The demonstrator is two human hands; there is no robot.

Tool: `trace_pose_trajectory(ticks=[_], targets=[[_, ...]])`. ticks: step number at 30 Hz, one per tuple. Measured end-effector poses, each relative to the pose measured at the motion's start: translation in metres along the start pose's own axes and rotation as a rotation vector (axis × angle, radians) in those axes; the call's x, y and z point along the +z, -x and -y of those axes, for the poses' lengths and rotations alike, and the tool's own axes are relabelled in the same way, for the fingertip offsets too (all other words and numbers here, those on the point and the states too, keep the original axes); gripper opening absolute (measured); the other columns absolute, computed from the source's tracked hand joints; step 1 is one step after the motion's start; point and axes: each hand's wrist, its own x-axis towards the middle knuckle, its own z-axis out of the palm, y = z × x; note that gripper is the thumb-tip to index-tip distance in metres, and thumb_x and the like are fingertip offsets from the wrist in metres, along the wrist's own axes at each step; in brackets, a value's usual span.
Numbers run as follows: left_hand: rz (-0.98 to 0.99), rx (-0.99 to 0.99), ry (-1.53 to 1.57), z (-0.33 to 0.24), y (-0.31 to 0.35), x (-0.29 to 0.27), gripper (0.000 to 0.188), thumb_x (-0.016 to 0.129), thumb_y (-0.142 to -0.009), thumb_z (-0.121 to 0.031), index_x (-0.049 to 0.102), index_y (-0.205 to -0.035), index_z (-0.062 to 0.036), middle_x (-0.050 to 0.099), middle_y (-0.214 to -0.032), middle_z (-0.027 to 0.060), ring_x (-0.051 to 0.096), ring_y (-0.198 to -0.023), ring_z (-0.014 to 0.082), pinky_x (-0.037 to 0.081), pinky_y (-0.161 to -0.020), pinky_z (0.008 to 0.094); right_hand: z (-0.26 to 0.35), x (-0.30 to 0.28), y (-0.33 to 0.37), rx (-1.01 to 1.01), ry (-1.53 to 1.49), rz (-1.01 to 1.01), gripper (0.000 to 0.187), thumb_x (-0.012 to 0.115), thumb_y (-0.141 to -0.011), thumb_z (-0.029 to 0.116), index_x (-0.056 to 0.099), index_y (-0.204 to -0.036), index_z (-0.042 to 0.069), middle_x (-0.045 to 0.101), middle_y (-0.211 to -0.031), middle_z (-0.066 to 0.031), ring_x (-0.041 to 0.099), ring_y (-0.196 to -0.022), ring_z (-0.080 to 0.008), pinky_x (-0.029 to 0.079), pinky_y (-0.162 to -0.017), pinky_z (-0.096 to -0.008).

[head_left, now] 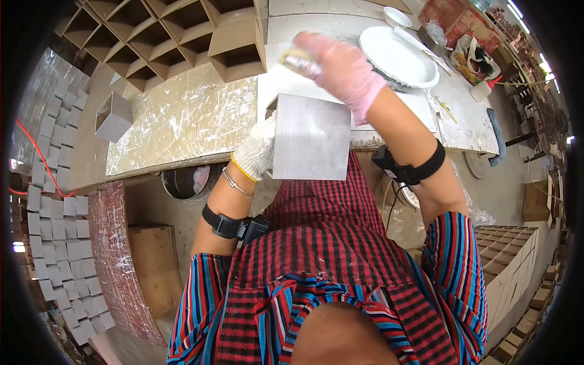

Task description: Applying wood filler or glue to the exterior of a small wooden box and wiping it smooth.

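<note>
My left hand (257, 149), in a white knitted glove with a yellow cuff, holds a square grey box (311, 139) at the table's near edge. Its fingers go in at the box's left side and are partly hidden. The box's broad grey face is turned up, with a faint pale sheen. Above the box and apart from it is my right hand (340, 64) in a pink rubber glove. Its fingers are closed round a small yellowish pad smeared with white (301, 64), perhaps a sponge. Just right of that hand lies a round tray of white paste (398, 56).
Open brown boxes (164, 36) stand stacked at the far left; a single grey box (114, 117) sits nearer. A white bowl (396, 17), a red-tipped bottle (485, 89) and a blue cloth (496, 137) are at the right. Many grey boxes (64, 243) are piled on the left.
</note>
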Motion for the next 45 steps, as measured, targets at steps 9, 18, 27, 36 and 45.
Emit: trace_pose_trajectory(ticks=[9,18,27,36,45], targets=[[0.006,-0.218,0.566,-0.009,0.002,-0.022,0.050,0.042,-0.093,-0.037,0.043,-0.131,-0.0045,0.054,-0.123,0.0144,0.058,-0.106,0.0254,0.051,-0.088,0.0381,0.030,-0.005,0.077,-0.462,-0.088,0.101,0.026,0.067,-0.075,0.018,0.060,-0.099,0.011,0.062,-0.090,-0.0083,0.064,-0.072,-0.0224,0.053,-0.060,-0.0308],[0.152,-0.058,0.511,-0.003,0.005,-0.020,0.046,0.038,-0.096,-0.031,0.039,-0.133,-0.0032,0.052,-0.124,0.0146,0.058,-0.104,0.0239,0.051,-0.088,0.0366,-0.030,-0.010,0.041,-0.220,0.206,-0.085,0.030,0.071,-0.072,0.013,0.059,-0.099,0.009,0.062,-0.086,-0.0076,0.064,-0.071,-0.0235,0.053,-0.061,-0.0320],[0.191,-0.038,0.373,0.000,0.001,-0.013,0.040,0.044,-0.094,-0.025,0.047,-0.126,-0.0018,0.057,-0.118,0.0134,0.060,-0.099,0.0238,0.052,-0.085,0.0361,0.034,-0.004,0.068,-0.410,-0.025,0.156,0.025,0.068,-0.078,0.015,0.056,-0.099,0.007,0.060,-0.080,-0.0090,0.063,-0.071,-0.0247,0.052,-0.062,-0.0362],[-0.063,-0.127,0.482,-0.038,0.006,0.007,0.040,0.052,-0.089,-0.016,0.048,-0.125,-0.0007,0.056,-0.119,0.0144,0.055,-0.109,0.0237,0.049,-0.088,0.0341,-0.040,-0.014,0.029,0.371,-0.595,-0.110,0.028,0.056,-0.086,0.008,0.055,-0.114,0.004,0.064,-0.098,-0.0110,0.062,-0.080,-0.0185,0.050,-0.071,-0.0272],[0.203,0.153,0.986,0.009,-0.006,-0.022,0.050,0.034,-0.095,-0.035,0.038,-0.134,-0.0037,0.045,-0.134,0.0152,0.045,-0.122,0.0300,0.037,-0.103,0.0418,-0.051,0.039,0.074,0.613,-1.537,-0.273,0.031,0.050,-0.092,0.013,0.052,-0.120,-0.001,0.060,-0.102,-0.0049,0.059,-0.088,-0.0111,0.049,-0.073,-0.0250]])
